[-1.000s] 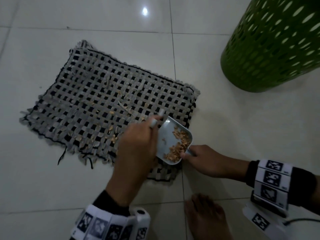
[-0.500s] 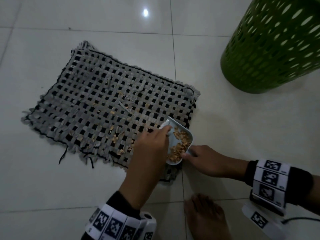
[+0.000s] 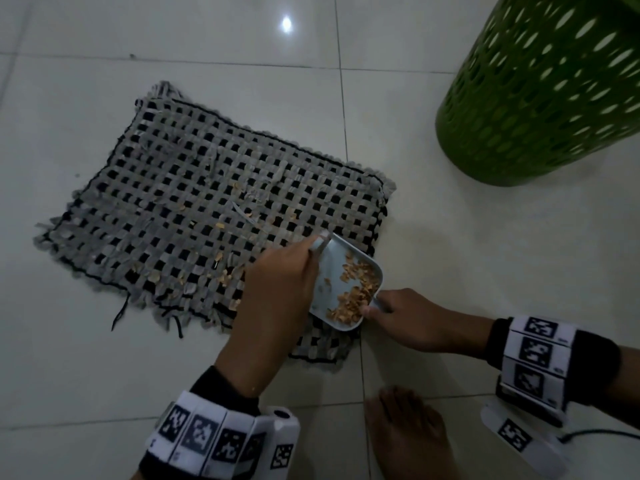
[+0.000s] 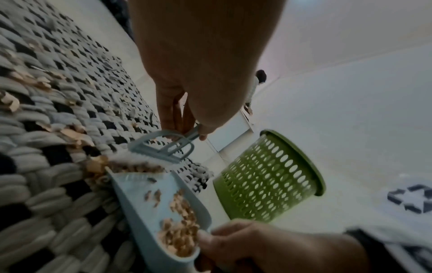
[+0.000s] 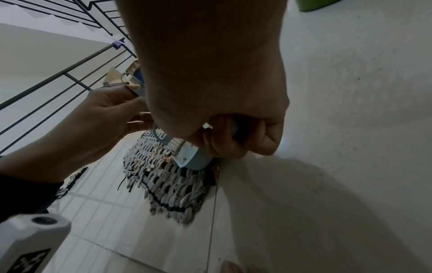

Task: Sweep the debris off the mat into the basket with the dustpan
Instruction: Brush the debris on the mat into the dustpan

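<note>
A grey-and-black woven mat (image 3: 194, 188) lies on the tiled floor, with tan debris flakes (image 3: 225, 278) scattered near its front edge. My right hand (image 3: 401, 313) grips the handle of a light blue dustpan (image 3: 332, 289), whose mouth rests on the mat's right corner. A heap of flakes (image 3: 360, 289) sits in the pan. My left hand (image 3: 277, 285) holds a small blue brush (image 4: 161, 147) by its handle. The bristles meet the lip of the dustpan (image 4: 158, 203), and flakes are piled against it. The green perforated basket (image 3: 540, 91) stands at the far right.
A bare foot (image 3: 408, 431) rests on the floor just in front of the mat's corner. A cable (image 3: 602, 434) trails from my right wrist band. Stair railings (image 5: 58, 55) rise behind the mat in the right wrist view. Pale tiles surround the mat.
My left hand has made a short stroke with the brush towards the dustpan's mouth. The dustpan and my right hand have stayed in place.
</note>
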